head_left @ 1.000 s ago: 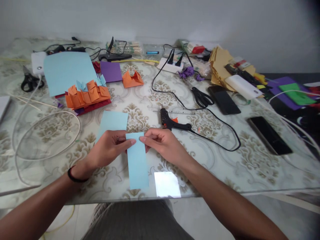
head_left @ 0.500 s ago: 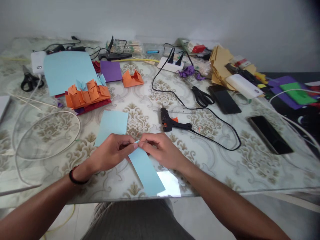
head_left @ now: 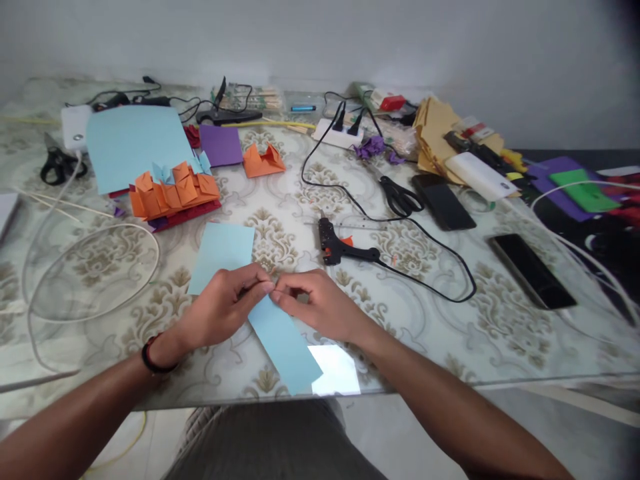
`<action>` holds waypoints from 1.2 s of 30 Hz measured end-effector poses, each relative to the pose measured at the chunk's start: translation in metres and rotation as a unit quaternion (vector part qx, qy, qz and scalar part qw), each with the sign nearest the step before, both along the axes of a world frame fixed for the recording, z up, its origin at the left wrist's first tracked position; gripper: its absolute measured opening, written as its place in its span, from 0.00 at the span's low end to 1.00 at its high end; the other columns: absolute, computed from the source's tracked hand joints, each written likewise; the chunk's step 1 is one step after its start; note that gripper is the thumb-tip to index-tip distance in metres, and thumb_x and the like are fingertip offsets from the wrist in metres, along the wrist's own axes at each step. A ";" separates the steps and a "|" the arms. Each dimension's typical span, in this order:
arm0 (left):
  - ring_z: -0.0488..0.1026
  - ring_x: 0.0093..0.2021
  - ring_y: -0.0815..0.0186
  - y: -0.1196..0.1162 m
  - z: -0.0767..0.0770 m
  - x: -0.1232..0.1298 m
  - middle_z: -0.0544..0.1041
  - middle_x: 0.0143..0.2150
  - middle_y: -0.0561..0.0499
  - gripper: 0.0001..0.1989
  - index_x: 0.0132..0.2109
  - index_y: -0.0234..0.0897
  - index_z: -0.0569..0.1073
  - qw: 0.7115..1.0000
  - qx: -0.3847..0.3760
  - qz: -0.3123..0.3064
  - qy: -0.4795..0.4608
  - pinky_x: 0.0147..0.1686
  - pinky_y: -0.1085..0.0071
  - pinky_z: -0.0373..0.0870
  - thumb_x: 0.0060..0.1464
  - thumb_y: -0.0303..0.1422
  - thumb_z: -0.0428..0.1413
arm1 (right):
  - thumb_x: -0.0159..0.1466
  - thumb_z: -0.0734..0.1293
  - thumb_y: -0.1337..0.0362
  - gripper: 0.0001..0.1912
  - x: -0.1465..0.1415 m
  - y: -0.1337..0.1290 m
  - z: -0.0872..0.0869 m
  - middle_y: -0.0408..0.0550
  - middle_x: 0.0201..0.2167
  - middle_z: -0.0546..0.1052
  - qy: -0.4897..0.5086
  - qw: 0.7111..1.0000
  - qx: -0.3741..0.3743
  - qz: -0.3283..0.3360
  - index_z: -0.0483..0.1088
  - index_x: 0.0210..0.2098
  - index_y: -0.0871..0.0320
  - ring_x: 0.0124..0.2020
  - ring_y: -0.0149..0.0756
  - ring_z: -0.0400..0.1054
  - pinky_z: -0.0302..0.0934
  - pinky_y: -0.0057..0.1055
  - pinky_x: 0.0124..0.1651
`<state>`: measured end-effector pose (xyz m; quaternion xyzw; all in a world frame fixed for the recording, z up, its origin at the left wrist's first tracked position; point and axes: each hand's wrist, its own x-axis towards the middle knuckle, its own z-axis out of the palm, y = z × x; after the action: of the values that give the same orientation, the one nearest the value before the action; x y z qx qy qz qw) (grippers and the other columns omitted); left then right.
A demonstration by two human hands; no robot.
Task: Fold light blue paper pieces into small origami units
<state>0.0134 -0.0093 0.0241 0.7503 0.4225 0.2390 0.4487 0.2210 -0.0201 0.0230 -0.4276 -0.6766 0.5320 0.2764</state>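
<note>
Light-blue paper strip [head_left: 287, 348]: long, narrow, plain, slanting; far end pinched in left fingers [head_left: 259, 293] and right fingers [head_left: 289, 305].

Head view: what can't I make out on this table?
Head view: the held end of the blue strip, hidden by the left hand and right hand.
Same view: part of the blue sheet, behind the left hand.
Same view: the white item, cut off by the left edge.

Paper strip [head_left: 287, 350] is lt blue, tabletop [head_left: 425, 327] pale grey w/ brown floral pattern, glue gun [head_left: 350, 251] blk w/ orange trigger [head_left: 347, 240], folded papers [head_left: 175, 195] mostly orange, flat sheet [head_left: 221, 145] purple.
</note>
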 end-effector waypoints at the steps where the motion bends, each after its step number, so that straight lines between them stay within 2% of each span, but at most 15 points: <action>1: 0.58 0.25 0.72 -0.001 0.001 0.000 0.64 0.24 0.59 0.11 0.36 0.36 0.72 1.000 0.017 0.004 0.002 0.26 0.74 0.57 0.68 0.34 0.52 | 0.67 0.67 0.62 0.14 0.000 0.000 0.000 0.38 0.21 0.65 0.003 1.000 -0.004 0.001 0.68 0.25 0.58 0.25 0.27 0.58 0.51 0.26 0.29; 5: 0.59 0.24 0.72 0.004 0.007 -0.006 0.66 0.24 0.58 0.10 0.36 0.37 0.73 0.996 0.070 0.062 -0.009 0.24 0.74 0.56 0.68 0.33 0.53 | 0.67 0.68 0.60 0.13 0.001 0.001 0.000 0.38 0.22 0.66 0.029 0.999 -0.035 0.002 0.70 0.28 0.58 0.25 0.27 0.58 0.52 0.26 0.29; 8: 0.59 0.23 0.71 0.019 0.012 -0.019 0.64 0.23 0.57 0.11 0.33 0.36 0.72 0.986 0.091 0.135 -0.038 0.22 0.74 0.55 0.66 0.34 0.55 | 0.66 0.69 0.61 0.11 0.005 0.002 -0.001 0.39 0.23 0.67 0.054 0.997 -0.053 0.005 0.71 0.28 0.58 0.26 0.28 0.59 0.53 0.26 0.30; 10: 0.61 0.24 0.71 0.033 0.014 -0.032 0.67 0.24 0.56 0.10 0.33 0.35 0.73 0.978 0.118 0.164 -0.053 0.23 0.74 0.57 0.64 0.33 0.56 | 0.66 0.69 0.61 0.11 0.011 0.004 -0.001 0.39 0.23 0.69 0.077 0.995 -0.064 0.014 0.71 0.28 0.59 0.25 0.28 0.60 0.54 0.26 0.30; 11: 0.62 0.24 0.71 0.040 0.015 -0.039 0.67 0.24 0.56 0.10 0.33 0.35 0.74 0.969 0.144 0.191 -0.065 0.23 0.75 0.57 0.63 0.32 0.58 | 0.66 0.70 0.61 0.12 0.014 0.005 -0.001 0.40 0.23 0.70 0.091 0.993 -0.070 0.020 0.71 0.28 0.59 0.25 0.28 0.61 0.54 0.27 0.29; 13: 0.57 0.22 0.73 0.052 0.015 -0.051 0.64 0.22 0.58 0.07 0.34 0.34 0.74 0.935 0.184 0.291 -0.088 0.22 0.74 0.52 0.61 0.31 0.60 | 0.66 0.70 0.60 0.12 0.020 0.007 0.000 0.41 0.22 0.72 0.126 0.989 -0.076 0.026 0.71 0.27 0.59 0.24 0.29 0.63 0.55 0.27 0.28; 15: 0.55 0.22 0.73 0.058 0.015 -0.057 0.62 0.21 0.59 0.06 0.34 0.34 0.75 0.921 0.181 0.330 -0.102 0.22 0.74 0.50 0.60 0.31 0.60 | 0.67 0.69 0.60 0.13 0.024 0.008 0.002 0.41 0.21 0.71 0.161 0.985 -0.058 -0.009 0.71 0.27 0.58 0.23 0.29 0.63 0.56 0.27 0.27; 18: 0.58 0.23 0.72 0.051 0.014 -0.050 0.66 0.23 0.57 0.08 0.33 0.34 0.75 0.939 0.165 0.291 -0.079 0.22 0.74 0.52 0.61 0.33 0.60 | 0.69 0.67 0.61 0.10 0.022 0.008 0.004 0.42 0.27 0.73 0.162 0.980 0.025 -0.109 0.72 0.32 0.57 0.29 0.31 0.66 0.61 0.28 0.34; 20: 0.59 0.23 0.72 0.039 0.014 -0.038 0.66 0.23 0.57 0.11 0.32 0.36 0.74 0.955 0.149 0.249 -0.060 0.21 0.74 0.54 0.62 0.36 0.59 | 0.69 0.69 0.62 0.05 0.016 0.007 0.004 0.44 0.33 0.75 0.133 0.979 0.062 -0.143 0.74 0.38 0.57 0.36 0.33 0.69 0.63 0.30 0.41; 22: 0.60 0.22 0.71 0.026 0.012 -0.025 0.65 0.22 0.57 0.11 0.32 0.37 0.72 0.971 0.114 0.207 -0.037 0.20 0.74 0.54 0.64 0.36 0.57 | 0.67 0.70 0.61 0.06 0.010 0.005 0.003 0.45 0.36 0.76 0.113 0.982 0.055 -0.138 0.75 0.42 0.57 0.39 0.34 0.70 0.63 0.31 0.44; 24: 0.60 0.22 0.71 0.015 0.011 -0.015 0.65 0.23 0.57 0.11 0.34 0.37 0.72 0.982 0.077 0.173 -0.016 0.21 0.74 0.56 0.66 0.36 0.55 | 0.67 0.70 0.61 0.06 0.005 0.004 0.001 0.45 0.35 0.77 0.112 0.986 0.026 -0.124 0.75 0.41 0.57 0.38 0.34 0.71 0.64 0.31 0.44; 26: 0.60 0.23 0.71 0.008 0.009 -0.011 0.65 0.23 0.57 0.12 0.33 0.37 0.71 0.985 0.073 0.154 -0.016 0.21 0.74 0.56 0.66 0.37 0.55 | 0.66 0.71 0.61 0.06 0.001 0.003 -0.001 0.45 0.33 0.77 0.117 0.986 -0.001 -0.121 0.75 0.38 0.57 0.37 0.34 0.71 0.64 0.31 0.43; 31: 0.59 0.22 0.72 0.006 0.007 -0.010 0.66 0.23 0.57 0.12 0.34 0.37 0.72 0.988 0.073 0.128 -0.039 0.22 0.74 0.56 0.67 0.37 0.56 | 0.63 0.71 0.61 0.06 -0.001 0.002 -0.002 0.43 0.29 0.77 0.105 0.987 -0.033 -0.117 0.75 0.32 0.57 0.32 0.32 0.68 0.63 0.30 0.37; 36: 0.70 0.27 0.71 0.009 0.012 -0.011 0.78 0.28 0.55 0.07 0.40 0.39 0.81 0.998 0.063 0.027 0.004 0.29 0.74 0.64 0.63 0.36 0.61 | 0.59 0.70 0.68 0.02 -0.002 0.000 -0.002 0.40 0.25 0.73 0.068 0.993 0.005 -0.096 0.73 0.30 0.58 0.29 0.30 0.66 0.62 0.29 0.36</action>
<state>0.0019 -0.0005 0.0358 0.7662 0.4290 0.2739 0.3924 0.2190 -0.0197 0.0210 -0.4519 -0.6147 0.5276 0.3737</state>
